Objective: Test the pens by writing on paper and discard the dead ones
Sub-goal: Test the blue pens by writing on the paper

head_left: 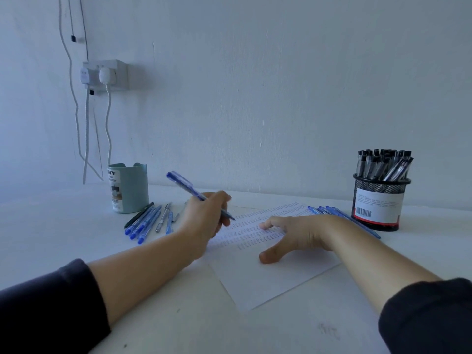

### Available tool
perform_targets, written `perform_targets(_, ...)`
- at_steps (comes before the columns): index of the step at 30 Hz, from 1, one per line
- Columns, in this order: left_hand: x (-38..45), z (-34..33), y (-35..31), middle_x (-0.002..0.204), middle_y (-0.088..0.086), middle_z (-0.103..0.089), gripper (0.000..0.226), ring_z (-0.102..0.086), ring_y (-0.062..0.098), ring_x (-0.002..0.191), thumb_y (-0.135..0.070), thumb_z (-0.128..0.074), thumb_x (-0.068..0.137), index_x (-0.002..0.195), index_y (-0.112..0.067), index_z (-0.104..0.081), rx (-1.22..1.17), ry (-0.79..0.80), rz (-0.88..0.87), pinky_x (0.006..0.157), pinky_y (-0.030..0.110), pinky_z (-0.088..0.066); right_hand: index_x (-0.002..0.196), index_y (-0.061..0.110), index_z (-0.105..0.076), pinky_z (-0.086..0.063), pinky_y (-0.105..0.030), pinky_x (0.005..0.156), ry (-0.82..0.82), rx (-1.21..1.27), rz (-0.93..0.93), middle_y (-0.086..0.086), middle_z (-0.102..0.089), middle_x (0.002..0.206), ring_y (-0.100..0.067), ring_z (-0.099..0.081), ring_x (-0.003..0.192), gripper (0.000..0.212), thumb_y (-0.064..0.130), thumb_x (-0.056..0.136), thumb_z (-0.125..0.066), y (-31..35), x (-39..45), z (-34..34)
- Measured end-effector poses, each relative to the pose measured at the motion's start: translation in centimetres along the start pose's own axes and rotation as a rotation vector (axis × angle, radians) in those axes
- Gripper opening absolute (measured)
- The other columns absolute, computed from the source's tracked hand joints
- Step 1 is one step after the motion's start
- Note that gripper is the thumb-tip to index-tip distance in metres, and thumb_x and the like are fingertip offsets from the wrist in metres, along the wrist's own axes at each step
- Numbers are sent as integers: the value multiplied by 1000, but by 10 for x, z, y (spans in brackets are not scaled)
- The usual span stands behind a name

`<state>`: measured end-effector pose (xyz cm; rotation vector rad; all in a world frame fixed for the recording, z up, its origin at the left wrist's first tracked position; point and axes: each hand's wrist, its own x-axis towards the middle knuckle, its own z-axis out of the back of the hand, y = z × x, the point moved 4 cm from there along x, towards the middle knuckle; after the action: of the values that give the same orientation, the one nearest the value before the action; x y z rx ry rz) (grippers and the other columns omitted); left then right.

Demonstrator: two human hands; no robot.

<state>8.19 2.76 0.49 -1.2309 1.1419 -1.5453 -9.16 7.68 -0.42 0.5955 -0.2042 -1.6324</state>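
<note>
While my left hand (204, 215) grips a blue pen (196, 194), fingers curled round its barrel, the tip points down at the sheet of paper (275, 274) and sits at or just above the top rows of scribbled marks; I cannot tell whether it touches. My right hand (293, 233) lies flat on the paper with straight, spread fingers, pressing it to the white tabletop (51, 226), thumb stretched toward me. The two hands are apart, with rows of small test marks between and under them. Both of my forearms are bare below dark sleeves (48, 297).

Left of the writing hand, a loose group of pens (148, 222) lies on the tabletop, mostly blue ones with one dark pen and one clear-bodied pen among them, all roughly parallel. Just behind them stands a pale green desk organiser (130, 187) with a label on its front. On the far right, a black mesh pen cup (379, 203) holds a tight bundle of dark-capped pens (385, 164) standing upright. Between that cup and my right wrist another row of blue pens (329, 210) lies by the paper's far edge, partly hidden by my arm.

On the wall behind, a double socket (107, 74) carries two white plugs, their cables hanging down toward the tabletop.
</note>
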Motion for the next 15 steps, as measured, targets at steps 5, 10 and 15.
perform_targets(5, 14, 19, -4, 67, 6, -55, 19, -47, 17, 56, -6, -47, 92, 73, -10, -52, -65, -140, 12, 50, 25, -39, 140, 47, -33, -24, -37, 113, -3, -22, -6, 4, -27, 151, -19, -31, 136, 84, 56, 68, -76, 1, -3, 0)
perform_targets(10, 16, 22, -2, 59, 8, -50, 8, -36, 15, 39, -24, -44, 100, 100, -16, -45, -90, -151, 6, 42, 24, -29, 141, 46, -32, -23, -36, 113, 4, -20, -16, 3, -26, 152, -20, -29, 137, 85, 55, 69, -75, 3, -5, 0)
perform_targets(15, 18, 21, -1, 59, 9, -52, 19, -39, 16, 40, -17, -34, 101, 102, -10, -52, -105, -134, -3, 42, 25, -32, 140, 47, -33, -24, -34, 113, 17, -20, -4, 3, -27, 150, -18, -30, 136, 82, 53, 70, -76, 6, -8, -1)
